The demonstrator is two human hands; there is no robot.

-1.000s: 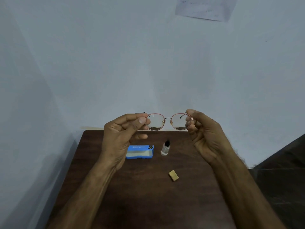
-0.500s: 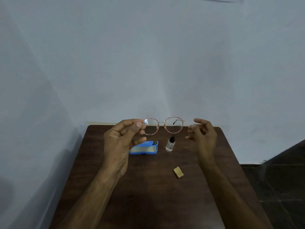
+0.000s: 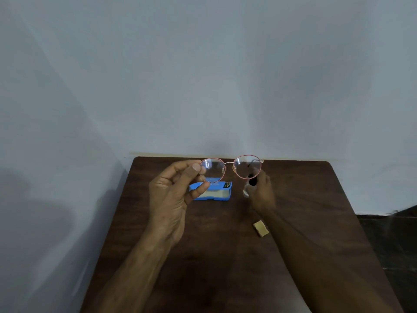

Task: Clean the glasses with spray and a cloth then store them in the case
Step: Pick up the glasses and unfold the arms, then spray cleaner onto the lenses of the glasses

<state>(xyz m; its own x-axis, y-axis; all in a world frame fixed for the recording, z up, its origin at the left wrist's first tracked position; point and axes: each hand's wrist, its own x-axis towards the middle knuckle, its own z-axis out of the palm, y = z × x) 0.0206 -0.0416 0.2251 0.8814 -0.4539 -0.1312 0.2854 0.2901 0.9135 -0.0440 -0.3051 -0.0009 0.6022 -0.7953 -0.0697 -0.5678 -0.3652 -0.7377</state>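
Note:
My left hand (image 3: pixel 173 195) pinches the left rim of the red-framed glasses (image 3: pixel 230 168) and holds them up over the far part of the dark wooden table (image 3: pixel 225 256). Behind and below the right lens, my right hand (image 3: pixel 261 193) wraps around the small clear spray bottle (image 3: pixel 249 186) with a black cap, which stands on the table. The blue glasses case (image 3: pixel 216 192) lies on the table under the glasses, partly hidden by my left fingers. A small folded tan cloth (image 3: pixel 260 227) lies nearer, beside my right forearm.
The table stands in a corner, with pale walls (image 3: pixel 203 75) behind it and to its left. A dark floor (image 3: pixel 394 245) shows past the table's right edge.
My right hand let go of the glasses, dropped toward the table and closed around the spray bottle. My left hand alone now holds the glasses, slightly lower.

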